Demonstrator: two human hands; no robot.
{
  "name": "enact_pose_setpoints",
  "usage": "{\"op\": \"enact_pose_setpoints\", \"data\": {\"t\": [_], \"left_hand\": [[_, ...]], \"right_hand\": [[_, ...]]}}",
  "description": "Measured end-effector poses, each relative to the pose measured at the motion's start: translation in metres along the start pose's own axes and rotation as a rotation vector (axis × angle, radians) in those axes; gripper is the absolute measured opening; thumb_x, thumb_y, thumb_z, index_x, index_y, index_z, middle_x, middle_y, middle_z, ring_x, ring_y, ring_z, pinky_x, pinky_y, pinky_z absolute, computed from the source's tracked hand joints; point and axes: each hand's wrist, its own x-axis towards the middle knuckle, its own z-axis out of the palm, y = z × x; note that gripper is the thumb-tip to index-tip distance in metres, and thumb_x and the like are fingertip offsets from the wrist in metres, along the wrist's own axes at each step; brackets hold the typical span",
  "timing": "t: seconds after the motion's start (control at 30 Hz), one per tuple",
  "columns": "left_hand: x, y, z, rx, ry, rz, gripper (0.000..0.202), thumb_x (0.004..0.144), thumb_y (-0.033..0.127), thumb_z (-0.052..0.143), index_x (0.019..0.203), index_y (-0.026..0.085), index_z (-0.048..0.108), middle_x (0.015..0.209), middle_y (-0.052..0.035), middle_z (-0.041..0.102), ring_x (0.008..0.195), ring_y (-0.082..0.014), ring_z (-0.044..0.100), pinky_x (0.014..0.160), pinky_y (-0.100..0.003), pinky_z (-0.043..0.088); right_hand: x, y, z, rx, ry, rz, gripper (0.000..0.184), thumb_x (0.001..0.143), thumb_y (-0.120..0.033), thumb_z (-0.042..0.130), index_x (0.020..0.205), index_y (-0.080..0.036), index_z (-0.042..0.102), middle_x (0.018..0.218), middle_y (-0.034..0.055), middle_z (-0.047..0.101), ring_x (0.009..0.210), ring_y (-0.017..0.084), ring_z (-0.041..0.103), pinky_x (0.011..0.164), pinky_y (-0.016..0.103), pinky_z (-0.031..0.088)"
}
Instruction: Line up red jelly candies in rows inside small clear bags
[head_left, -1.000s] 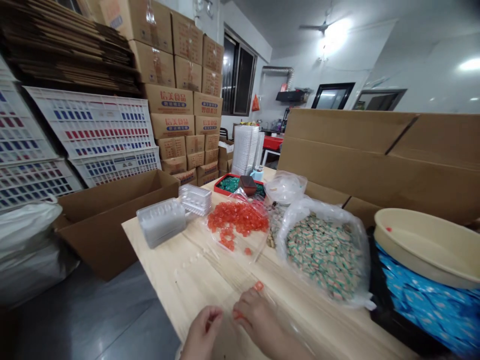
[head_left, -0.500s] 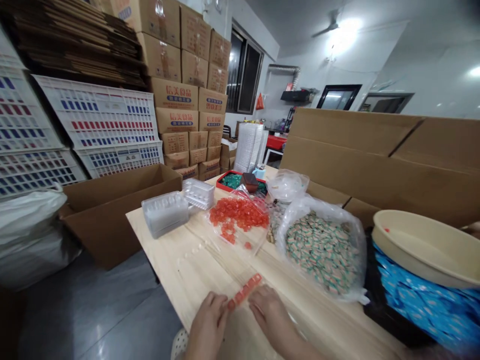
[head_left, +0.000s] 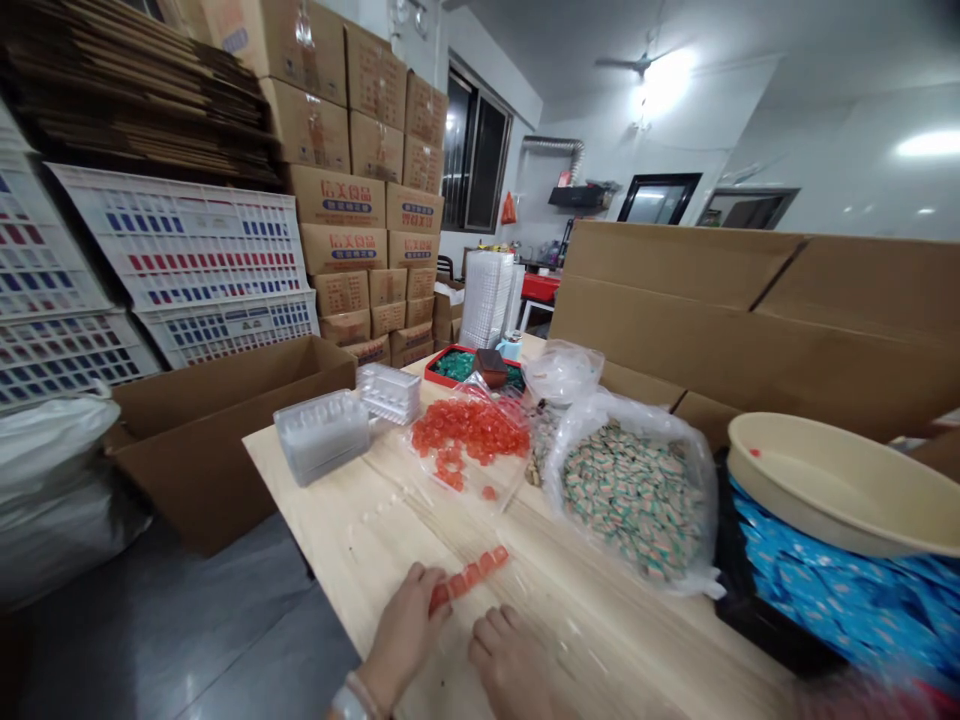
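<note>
one red candy row (head_left: pixel 466 578) touches left hand (head_left: pixel 405 635), right hand (head_left: pixel 508 662) just beside

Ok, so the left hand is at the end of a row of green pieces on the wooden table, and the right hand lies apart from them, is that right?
Not quite: the pieces are orange-red, not green. The head view shows the left hand at the end of a row of orange-red pieces on the wooden table, and the right hand lying apart from them.

I'm working in a food-packing storeroom: printed food cartons (head_left: pixel 352 200) stack up on my left, beside white plastic crates (head_left: pixel 180 240), with bagged wrapped sweets (head_left: pixel 634 500) on my wooden table (head_left: pixel 352 520).
</note>
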Motion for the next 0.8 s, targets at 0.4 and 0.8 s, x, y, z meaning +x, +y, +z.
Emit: {"op": "enact_pose_setpoints", "data": {"t": [0.4, 0.8], "left_hand": [[-0.031, 0.013, 0.018, -1.349, -0.219, -0.608, 0.059, 0.048, 0.05, 0.067, 0.084, 0.008, 0.046, 0.061, 0.0023, 0.04, 0.048, -0.0035, 0.031, 0.043, -0.016, 0.01], [-0.028, -0.006, 0.018, -0.79, -0.378, -0.439, 0.083, 0.038, 0.089, 0.029, 0.062, 0.011, 0.043, 0.048, 0.0012, 0.033, 0.037, -0.0052, 0.027, 0.036, -0.019, 0.009]], "right_hand": [[0.014, -0.001, -0.012, 0.16, 0.129, -0.184, 0.029, 0.09, -0.021, 0.026, 0.079, -0.009, 0.051, 0.079, 0.0052, 0.052, 0.074, 0.014, 0.039, 0.066, 0.028, 0.028], [0.019, -0.003, -0.011, 0.129, 0.23, -0.178, 0.04, 0.091, -0.024, 0.016, 0.069, -0.011, 0.047, 0.074, 0.0036, 0.052, 0.072, 0.012, 0.042, 0.064, 0.024, 0.033]]}}
